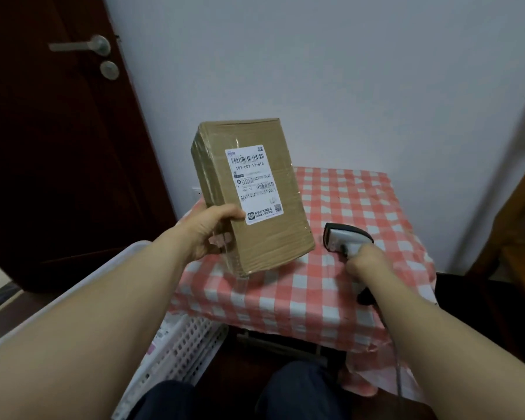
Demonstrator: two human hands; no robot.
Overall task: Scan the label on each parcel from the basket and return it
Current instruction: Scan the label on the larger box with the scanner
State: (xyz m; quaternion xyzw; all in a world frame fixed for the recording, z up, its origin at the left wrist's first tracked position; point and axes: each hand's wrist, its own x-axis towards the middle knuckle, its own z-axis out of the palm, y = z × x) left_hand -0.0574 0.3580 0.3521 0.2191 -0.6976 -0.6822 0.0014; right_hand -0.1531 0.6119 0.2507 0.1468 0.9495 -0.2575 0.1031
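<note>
Left hand [208, 233] holds parcel [249, 192]; right hand [365, 262] apparently grips scanner [344, 239]

The basket [176, 350] lies mostly hidden beneath the left arm.

We count one cardboard parcel [252, 195] bearing one white label [254, 184], one handheld scanner [347, 239], one white perforated basket [176, 347], one checked table [331, 286], two hands.

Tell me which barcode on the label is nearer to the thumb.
The lower, smaller barcode on the label; the wider one sits at the top, farther from the left thumb.
</note>
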